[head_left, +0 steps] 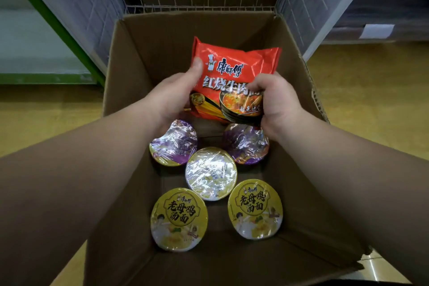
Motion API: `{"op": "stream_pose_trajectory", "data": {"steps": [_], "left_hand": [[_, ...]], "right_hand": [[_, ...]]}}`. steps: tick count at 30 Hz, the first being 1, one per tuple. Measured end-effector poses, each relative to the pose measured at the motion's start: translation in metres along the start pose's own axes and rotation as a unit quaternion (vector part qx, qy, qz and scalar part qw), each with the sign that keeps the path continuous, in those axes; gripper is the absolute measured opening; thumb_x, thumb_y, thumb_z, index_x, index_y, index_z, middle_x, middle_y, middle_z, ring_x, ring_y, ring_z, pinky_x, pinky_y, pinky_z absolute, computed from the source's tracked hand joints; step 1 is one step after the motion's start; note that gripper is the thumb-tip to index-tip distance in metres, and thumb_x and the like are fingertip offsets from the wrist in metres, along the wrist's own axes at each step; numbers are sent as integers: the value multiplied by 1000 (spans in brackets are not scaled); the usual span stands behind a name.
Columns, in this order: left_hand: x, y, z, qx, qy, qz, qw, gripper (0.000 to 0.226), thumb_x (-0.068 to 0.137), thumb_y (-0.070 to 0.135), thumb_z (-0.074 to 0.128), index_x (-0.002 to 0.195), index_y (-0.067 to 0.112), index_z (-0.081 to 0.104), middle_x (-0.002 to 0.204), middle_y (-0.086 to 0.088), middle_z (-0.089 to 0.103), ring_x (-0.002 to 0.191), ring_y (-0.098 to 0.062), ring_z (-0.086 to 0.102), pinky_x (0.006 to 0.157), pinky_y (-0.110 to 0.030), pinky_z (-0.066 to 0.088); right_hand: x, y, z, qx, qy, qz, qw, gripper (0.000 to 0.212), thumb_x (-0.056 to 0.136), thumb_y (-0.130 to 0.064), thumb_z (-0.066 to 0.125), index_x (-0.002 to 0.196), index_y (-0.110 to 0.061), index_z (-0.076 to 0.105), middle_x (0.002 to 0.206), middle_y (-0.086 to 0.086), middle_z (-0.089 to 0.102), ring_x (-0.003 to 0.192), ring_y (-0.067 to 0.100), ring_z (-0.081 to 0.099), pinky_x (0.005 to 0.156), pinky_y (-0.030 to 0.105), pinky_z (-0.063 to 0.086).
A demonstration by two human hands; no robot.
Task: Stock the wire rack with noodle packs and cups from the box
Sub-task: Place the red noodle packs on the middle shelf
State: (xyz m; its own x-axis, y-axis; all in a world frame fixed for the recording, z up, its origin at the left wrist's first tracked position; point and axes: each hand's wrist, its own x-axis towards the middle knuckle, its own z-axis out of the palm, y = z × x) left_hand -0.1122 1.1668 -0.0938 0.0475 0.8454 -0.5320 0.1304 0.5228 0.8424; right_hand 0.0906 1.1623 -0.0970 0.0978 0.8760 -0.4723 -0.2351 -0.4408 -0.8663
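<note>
Head view: both hands hold a red noodle pack above the box.
Left hand and right hand pinch its lower corners; light, crinkly, probably slippery, so gripping the edges suits it.

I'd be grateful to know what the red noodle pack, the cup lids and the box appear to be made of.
Red noodle pack: thin glossy plastic film, judging by its creases and bright glare where both hands grip it.
Cup lids, such as the yellow one: printed, probably foil or paper; the centre cup shows wrinkled shiny shrink wrap.
Box: matte brown corrugated cardboard, its torn right edge showing fluting.
</note>
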Motion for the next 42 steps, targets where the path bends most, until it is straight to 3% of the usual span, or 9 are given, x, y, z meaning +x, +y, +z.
{"op": "stream_pose_trajectory", "data": {"steps": [4, 12, 17, 21, 25, 28, 31, 36, 42], "left_hand": [[1, 9, 8, -53, 19, 85, 995, 44, 98, 55, 67, 131, 26, 67, 115, 3, 80, 106, -21, 77, 101, -50, 57], [-5, 43, 1, 77, 123, 221, 964, 39, 96, 74, 51, 116, 43, 65, 113, 18, 77, 105, -6, 73, 99, -44, 58], [-9, 69, -1, 58, 165, 256, 951, 52, 88, 86, 49, 114, 46, 69, 122, 11, 73, 108, -10, 73, 97, -43, 59], [-19, 97, -1, 26, 186, 278, 942, 32, 101, 66, 52, 99, 38, 67, 105, 13, 79, 97, -4, 75, 90, -38, 61], [-28, 126, -4, 3, 241, 313, 919, 24, 100, 64, 57, 105, 41, 57, 114, 14, 72, 103, -4, 71, 94, -41, 60], [-40, 147, -6, 0, 266, 347, 899, 27, 98, 62, 62, 109, 40, 52, 112, 15, 69, 100, 1, 68, 93, -35, 59], [-56, 170, -7, 6, 287, 386, 877, 28, 100, 58, 61, 108, 34, 49, 105, 15, 65, 90, 10, 65, 77, -19, 56], [-82, 208, -13, 10, 279, 422, 863, 23, 101, 53, 61, 117, 38, 54, 122, 12, 58, 103, 0, 64, 80, -24, 59], [-112, 253, -23, 28, 289, 486, 824, 37, 99, 42, 68, 134, 38, 56, 125, 20, 46, 108, 6, 61, 77, -8, 57]], "right_hand": [[8, -10, 3, -20, -25, -68, 997, 37, 86, -20, 74, 122, -16, 68, 112, 9, 78, 104, 32, 75, 95, 55, 58], [5, -43, 19, -45, 13, -217, 975, 26, 93, -33, 77, 113, -17, 71, 109, 1, 79, 103, 18, 76, 92, 44, 61], [-1, -72, 30, -63, 24, -277, 959, 28, 92, -41, 77, 111, -22, 71, 109, -2, 78, 103, 13, 75, 91, 42, 61], [-8, -102, 37, -58, 6, -294, 954, 38, 94, -41, 74, 124, -19, 64, 113, -2, 76, 104, 9, 74, 87, 32, 61], [-13, -127, 41, -36, -31, -328, 944, 56, 87, -23, 83, 131, -17, 48, 119, 8, 73, 110, 19, 73, 90, 41, 62], [-19, -149, 47, -65, -17, -366, 928, 47, 87, -18, 83, 119, -17, 48, 118, 9, 73, 108, 18, 73, 87, 44, 63], [-28, -172, 57, -68, 13, -399, 915, 35, 89, -23, 81, 112, -19, 54, 113, 4, 73, 103, 12, 74, 84, 37, 64], [-54, -213, 71, -80, 45, -443, 892, 29, 93, -35, 77, 115, -28, 61, 108, -11, 70, 99, -5, 69, 76, 20, 61], [-75, -262, 89, -79, 16, -505, 860, 49, 87, -43, 80, 128, -38, 54, 127, -9, 62, 113, 7, 66, 87, 32, 61]]}}
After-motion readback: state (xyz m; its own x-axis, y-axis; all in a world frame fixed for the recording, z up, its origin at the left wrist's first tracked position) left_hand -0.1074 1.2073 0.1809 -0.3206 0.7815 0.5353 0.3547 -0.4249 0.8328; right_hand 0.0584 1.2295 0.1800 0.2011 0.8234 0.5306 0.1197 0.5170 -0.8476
